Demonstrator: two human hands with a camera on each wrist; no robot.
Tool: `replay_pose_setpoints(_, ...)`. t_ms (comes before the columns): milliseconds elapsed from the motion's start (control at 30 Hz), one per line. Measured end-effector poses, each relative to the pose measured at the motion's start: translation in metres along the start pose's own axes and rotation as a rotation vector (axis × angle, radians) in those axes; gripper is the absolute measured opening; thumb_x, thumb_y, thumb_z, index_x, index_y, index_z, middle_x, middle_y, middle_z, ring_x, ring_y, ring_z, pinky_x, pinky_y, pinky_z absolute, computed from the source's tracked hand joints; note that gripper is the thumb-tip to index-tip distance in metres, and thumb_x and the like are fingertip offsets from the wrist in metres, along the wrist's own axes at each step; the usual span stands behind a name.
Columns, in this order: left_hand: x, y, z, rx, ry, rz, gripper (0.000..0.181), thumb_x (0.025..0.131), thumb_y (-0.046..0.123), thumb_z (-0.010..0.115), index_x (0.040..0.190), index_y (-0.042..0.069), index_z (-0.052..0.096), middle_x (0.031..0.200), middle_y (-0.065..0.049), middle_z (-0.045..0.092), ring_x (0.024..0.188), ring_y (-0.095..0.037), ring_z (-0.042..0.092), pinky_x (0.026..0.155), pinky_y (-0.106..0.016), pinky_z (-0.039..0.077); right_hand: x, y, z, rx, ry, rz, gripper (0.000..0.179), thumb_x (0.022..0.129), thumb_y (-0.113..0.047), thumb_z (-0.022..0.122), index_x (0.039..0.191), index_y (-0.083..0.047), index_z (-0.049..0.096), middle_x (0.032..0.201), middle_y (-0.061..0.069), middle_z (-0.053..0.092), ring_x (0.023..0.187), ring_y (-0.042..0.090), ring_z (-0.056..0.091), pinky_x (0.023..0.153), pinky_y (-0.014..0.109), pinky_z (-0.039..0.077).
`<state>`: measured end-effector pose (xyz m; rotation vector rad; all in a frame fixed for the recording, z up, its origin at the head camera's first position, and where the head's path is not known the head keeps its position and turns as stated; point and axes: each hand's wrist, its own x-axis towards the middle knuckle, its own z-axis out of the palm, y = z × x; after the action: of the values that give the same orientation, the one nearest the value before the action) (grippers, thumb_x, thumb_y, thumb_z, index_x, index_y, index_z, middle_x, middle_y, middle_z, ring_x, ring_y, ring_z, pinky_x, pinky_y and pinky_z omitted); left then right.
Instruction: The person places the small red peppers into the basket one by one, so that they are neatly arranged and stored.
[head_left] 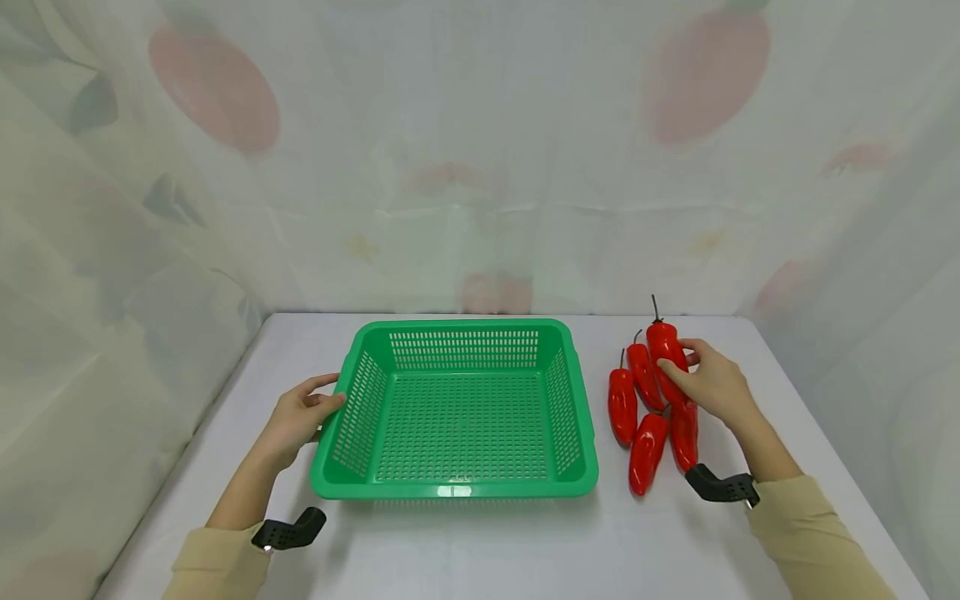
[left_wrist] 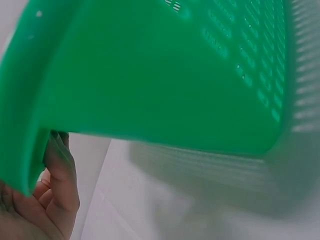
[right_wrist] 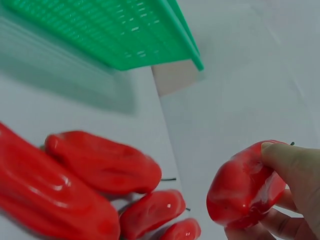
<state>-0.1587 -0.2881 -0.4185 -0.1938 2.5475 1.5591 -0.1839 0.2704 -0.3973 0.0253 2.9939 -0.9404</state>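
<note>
My left hand [head_left: 295,419] grips the left rim of a green plastic basket [head_left: 453,490]; in the left wrist view its fingers curl under the rim beside the basket's outer wall [left_wrist: 150,90]. On the right, my right hand [head_left: 712,383] pinches a red pepper [head_left: 666,346] between thumb and fingers, its dark stem pointing away from me. The right wrist view shows this held pepper [right_wrist: 240,187] apart from the others. Below and left of it lie several more red peppers [head_left: 622,407], grouped beside the basket's right side.
All of this stands on a white table [head_left: 465,550]. A pale curtain [head_left: 450,125] with faded fruit prints hangs behind it, and more cloth lines both sides. Each wrist carries a black strap-like mount [head_left: 288,531].
</note>
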Motion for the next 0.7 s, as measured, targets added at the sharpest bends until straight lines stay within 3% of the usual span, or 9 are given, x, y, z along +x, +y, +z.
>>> replay_pose_setpoints(267,-0.001,0.001,0.000,-0.002,0.001,-0.006,0.059,0.093,0.031,0.055,0.141,0.007,0.032,0.105,-0.022,0.059,0.077,-0.018,0.065,0.064,-0.036,0.056,0.003,-0.023,0.002,0.023,-0.006,-0.038,0.066,0.088,-0.037,0.058,0.132,0.007,0.036,0.109,0.029,0.051,0.070,0.026,0.059,0.055,0.031,0.054)
replay_pose_setpoints(500,0.000,0.001,0.000,0.000,-0.001,-0.009,0.060,0.092,0.031,0.056,0.142,0.007,0.031,0.103,-0.021,0.059,0.074,-0.017,0.065,0.063,-0.034,0.056,0.006,-0.037,0.007,0.007,0.005,-0.068,0.066,0.089,-0.040,0.056,0.133,0.005,0.037,0.107,0.026,0.056,0.083,0.032,0.058,0.061,0.037,0.055)
replay_pose_setpoints(700,0.000,0.001,0.000,0.000,0.001,-0.012,0.061,0.092,0.031,0.056,0.142,0.007,0.030,0.103,-0.021,0.059,0.074,-0.017,0.065,0.062,-0.034,0.056,0.009,-0.050,0.010,0.042,-0.010,-0.081,0.065,0.088,-0.039,0.058,0.132,0.004,0.038,0.104,0.025,0.056,0.076,0.028,0.059,0.057,0.033,0.055)
